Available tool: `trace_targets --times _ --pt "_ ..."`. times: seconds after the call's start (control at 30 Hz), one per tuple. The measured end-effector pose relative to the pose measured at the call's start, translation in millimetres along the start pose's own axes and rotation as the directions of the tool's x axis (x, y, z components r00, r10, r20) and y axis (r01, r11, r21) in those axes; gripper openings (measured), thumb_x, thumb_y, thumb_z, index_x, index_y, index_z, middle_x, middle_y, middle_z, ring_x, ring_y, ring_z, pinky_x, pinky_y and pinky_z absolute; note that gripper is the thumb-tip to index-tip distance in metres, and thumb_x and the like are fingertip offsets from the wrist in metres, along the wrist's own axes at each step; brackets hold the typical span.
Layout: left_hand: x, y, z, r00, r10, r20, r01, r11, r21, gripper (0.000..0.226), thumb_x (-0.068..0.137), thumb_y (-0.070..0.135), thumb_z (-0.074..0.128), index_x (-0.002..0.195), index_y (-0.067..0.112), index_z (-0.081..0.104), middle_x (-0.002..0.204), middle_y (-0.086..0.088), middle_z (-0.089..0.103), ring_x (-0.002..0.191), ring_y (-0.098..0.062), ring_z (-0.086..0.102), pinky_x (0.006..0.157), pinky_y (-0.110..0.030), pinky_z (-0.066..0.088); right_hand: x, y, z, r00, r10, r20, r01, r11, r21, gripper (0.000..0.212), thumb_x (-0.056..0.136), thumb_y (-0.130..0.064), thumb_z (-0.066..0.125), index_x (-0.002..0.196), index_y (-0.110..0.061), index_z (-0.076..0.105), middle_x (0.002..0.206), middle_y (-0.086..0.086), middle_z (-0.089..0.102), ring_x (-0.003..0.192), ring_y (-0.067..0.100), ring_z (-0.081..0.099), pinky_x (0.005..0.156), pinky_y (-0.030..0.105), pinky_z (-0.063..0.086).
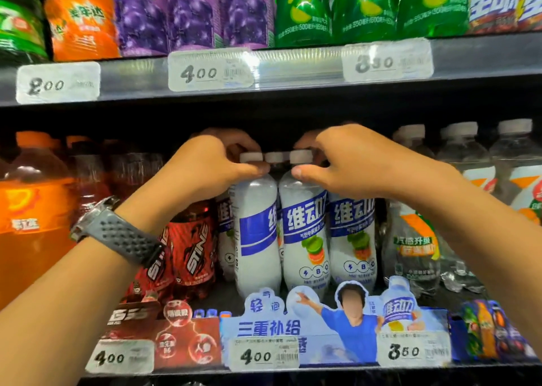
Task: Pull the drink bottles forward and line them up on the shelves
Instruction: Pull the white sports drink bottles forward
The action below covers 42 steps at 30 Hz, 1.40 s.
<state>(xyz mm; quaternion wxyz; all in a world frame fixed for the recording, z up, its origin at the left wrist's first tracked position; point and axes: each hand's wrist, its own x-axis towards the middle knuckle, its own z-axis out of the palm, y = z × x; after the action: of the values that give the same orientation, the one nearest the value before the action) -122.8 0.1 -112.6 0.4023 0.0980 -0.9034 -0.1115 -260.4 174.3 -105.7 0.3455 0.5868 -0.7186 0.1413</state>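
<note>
Fingers of left hand [211, 162] and right hand [352, 162] curl round the necks of two white bottles [303, 227].

Left hand [217, 162]: raised, palm down, fingers curled over and thumb pinching the neck of a white bottle [258, 209]. Right hand [352, 162]: same pose, gripping the neighbouring bottle [305, 239]. Both forearms bare, reaching up and inward. Hands near, apart.

1 head view — close, facing the shelves [132, 77].
</note>
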Motion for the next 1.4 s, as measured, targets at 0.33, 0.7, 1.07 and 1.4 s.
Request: trace_targets --times 0.33,0.7,1.07,1.4 --pt "-7.9 -0.5 -0.6 1.0 0.02 0.023 -0.02 1.0 0.007 0.031 0.075 0.054 0.07 0.103 0.041 0.065 0.085 0.021 0.066 0.08 0.006 0.061 0.067 -0.01 0.046 2.5 -3.0 -3.1 0.999 0.025 0.03 -0.024 0.999 -0.044 0.051 0.081 -0.067 0.049 0.104 -0.022 0.061 0.089 -0.001 0.064 0.08 0.021 0.059 0.07 0.038 0.053" --pt "-9.6 -0.9 -3.3 0.998 0.047 0.052 -0.045 0.998 -0.043 0.042 0.074 0.047 0.075 0.114 0.038 0.065 0.1 0.021 0.068 0.082 0.012 0.061 0.068 -0.009 0.046 0.9 -2.1 -0.5 0.999 0.041 -0.007 -0.041 0.999 -0.032 0.052 0.081 -0.067 0.051 0.105 -0.022 0.062 0.088 -0.001 0.065 0.079 0.02 0.059 0.068 0.037 0.053" --pt "-18.5 -8.0 -1.2 0.987 0.054 0.152 -0.021 0.977 -0.212 0.045 0.088 0.026 0.065 0.13 0.038 0.053 0.122 0.018 0.062 0.106 0.004 0.061 0.098 -0.03 0.049 -2.4 -12.3 1.5 0.991 0.086 -0.1 -0.098 0.987 -0.13 0.053 0.078 -0.07 0.054 0.061 -0.022 0.039 0.058 -0.008 0.039 0.052 0.009 0.037 0.043 0.024 0.024" --pt "-28.2 0.5 8.9 1.0 0.024 -0.006 -0.025 0.991 -0.133 0.051 0.081 0.034 0.072 0.129 0.035 0.056 0.1 0.01 0.068 0.091 -0.003 0.064 0.09 -0.031 0.052 -3.3 -11.2 -3.5 0.993 0.11 0.034 -0.109 0.994 -0.03 0.046 0.085 -0.059 0.053 0.106 -0.019 0.061 0.093 0.003 0.062 0.086 0.025 0.058 0.067 0.033 0.048"
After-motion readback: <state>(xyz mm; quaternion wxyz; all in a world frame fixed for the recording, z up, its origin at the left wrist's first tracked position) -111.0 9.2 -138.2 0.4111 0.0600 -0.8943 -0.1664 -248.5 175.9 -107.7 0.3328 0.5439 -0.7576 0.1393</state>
